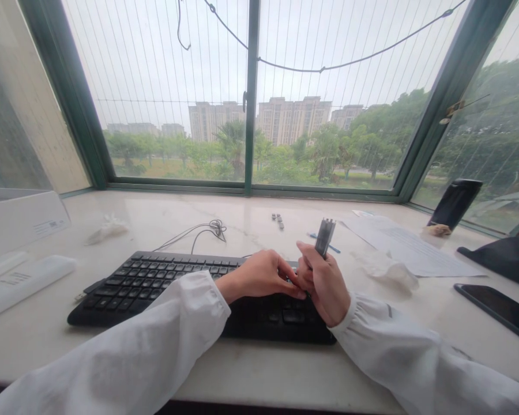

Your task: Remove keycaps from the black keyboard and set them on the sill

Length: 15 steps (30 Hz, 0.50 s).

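Note:
A black keyboard lies on the white surface in front of me, its right half partly covered by my hands. My right hand is closed around a dark grey hand tool, held upright with its notched end pointing up; the lower end is hidden in the fist. Beside it, my left hand has thumb and fingers pinched together over the keys, touching the right hand's fingers. What lies in that pinch, if anything, is hidden. Several loose keycaps sit behind the keyboard.
A coiled cable and a blue slim tool lie behind the keyboard. To the right are printed sheets, crumpled plastic, a phone and a dark upright object. A white box stands left, before the window.

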Motion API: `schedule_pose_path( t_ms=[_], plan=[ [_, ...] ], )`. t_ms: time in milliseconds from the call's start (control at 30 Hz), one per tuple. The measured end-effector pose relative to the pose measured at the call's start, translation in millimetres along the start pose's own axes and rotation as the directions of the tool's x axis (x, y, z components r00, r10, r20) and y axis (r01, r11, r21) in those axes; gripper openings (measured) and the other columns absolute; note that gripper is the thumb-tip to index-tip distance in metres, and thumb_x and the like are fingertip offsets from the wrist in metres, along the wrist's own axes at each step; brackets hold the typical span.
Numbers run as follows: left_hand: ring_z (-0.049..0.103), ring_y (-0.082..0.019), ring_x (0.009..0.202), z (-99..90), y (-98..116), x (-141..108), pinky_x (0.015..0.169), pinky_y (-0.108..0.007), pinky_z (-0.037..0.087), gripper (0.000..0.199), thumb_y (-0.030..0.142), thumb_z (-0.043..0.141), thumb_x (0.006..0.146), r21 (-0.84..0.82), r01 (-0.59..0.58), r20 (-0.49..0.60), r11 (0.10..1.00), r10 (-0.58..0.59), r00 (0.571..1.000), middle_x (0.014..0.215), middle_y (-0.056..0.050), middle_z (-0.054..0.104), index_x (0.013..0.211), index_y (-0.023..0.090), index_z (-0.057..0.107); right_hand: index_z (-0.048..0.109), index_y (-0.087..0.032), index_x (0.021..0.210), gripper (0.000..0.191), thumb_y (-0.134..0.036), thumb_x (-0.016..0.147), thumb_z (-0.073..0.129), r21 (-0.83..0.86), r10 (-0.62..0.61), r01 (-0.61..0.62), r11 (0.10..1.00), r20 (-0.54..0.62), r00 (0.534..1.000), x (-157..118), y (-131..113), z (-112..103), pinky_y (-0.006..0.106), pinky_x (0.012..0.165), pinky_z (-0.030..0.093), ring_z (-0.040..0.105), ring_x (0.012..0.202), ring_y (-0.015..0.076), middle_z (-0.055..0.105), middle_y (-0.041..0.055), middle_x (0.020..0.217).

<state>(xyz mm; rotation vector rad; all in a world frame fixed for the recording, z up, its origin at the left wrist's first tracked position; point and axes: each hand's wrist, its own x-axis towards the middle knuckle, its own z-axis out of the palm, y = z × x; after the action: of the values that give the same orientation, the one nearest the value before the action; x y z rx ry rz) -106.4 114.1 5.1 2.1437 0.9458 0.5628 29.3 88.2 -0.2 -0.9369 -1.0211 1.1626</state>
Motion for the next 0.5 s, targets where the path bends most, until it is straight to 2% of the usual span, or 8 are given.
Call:
schedule_pose_path(
  t_ms=[100,233,333,400,500],
  plan=[
    [0.040,-0.009,0.056,-0.3,0,0,0.053,-0.021,0.030,0.038,0.047,0.073,0.064,-0.003,0.001,0.006,1.000,-0.001,1.000,0.056,0.003,0.055,0.086,0.018,0.078,0.030,-0.021,0.045,0.050,-0.043,0.079,0.060,-0.017,-0.029,0.029,0.999,-0.015,0.999,0,3,-1,0.024,0.034,0.021,0.024,0.032,0.0061,0.026,-0.0080,0.036],
    [0.043,-0.010,0.057,-0.5,1,1,0.054,-0.021,0.031,0.037,0.047,0.072,0.064,-0.025,0.011,0.026,1.000,-0.010,1.000,0.060,0.001,0.059,0.079,0.013,0.077,0.038,-0.020,0.050,0.046,-0.046,0.082,0.057,-0.170,-0.189,0.193,0.966,0.045,0.981,0,11,-7,0.024,0.038,0.027,0.031,0.036,0.0080,0.033,-0.0064,0.038],
    [0.042,-0.009,0.056,-1.1,1,0,0.053,-0.021,0.030,0.038,0.047,0.071,0.064,-0.037,-0.005,0.039,0.999,0.006,0.999,0.058,0.002,0.056,0.077,0.012,0.075,0.038,-0.020,0.052,0.045,-0.048,0.085,0.054,-0.282,-0.256,0.272,0.920,0.095,0.962,-7,10,-9,0.024,0.042,0.029,0.033,0.040,0.0085,0.035,-0.0056,0.041],
    [0.041,-0.009,0.056,-1.8,-1,1,0.052,-0.020,0.030,0.036,0.046,0.071,0.065,-0.028,-0.013,0.040,1.000,0.014,0.999,0.056,0.002,0.053,0.074,0.011,0.074,0.037,-0.020,0.053,0.045,-0.047,0.085,0.053,-0.352,-0.323,0.362,0.863,0.165,0.932,-16,5,-9,0.024,0.044,0.028,0.032,0.043,0.0082,0.033,-0.0053,0.044],
    [0.040,-0.009,0.055,-2.5,-3,1,0.051,-0.020,0.030,0.033,0.042,0.068,0.067,0.013,-0.016,0.029,1.000,0.016,0.999,0.054,0.002,0.050,0.068,0.009,0.072,0.037,-0.019,0.053,0.044,-0.044,0.084,0.055,-0.402,-0.396,0.508,0.762,0.331,0.856,-27,1,-6,0.024,0.046,0.024,0.028,0.048,0.0075,0.029,-0.0054,0.049]
  ],
)
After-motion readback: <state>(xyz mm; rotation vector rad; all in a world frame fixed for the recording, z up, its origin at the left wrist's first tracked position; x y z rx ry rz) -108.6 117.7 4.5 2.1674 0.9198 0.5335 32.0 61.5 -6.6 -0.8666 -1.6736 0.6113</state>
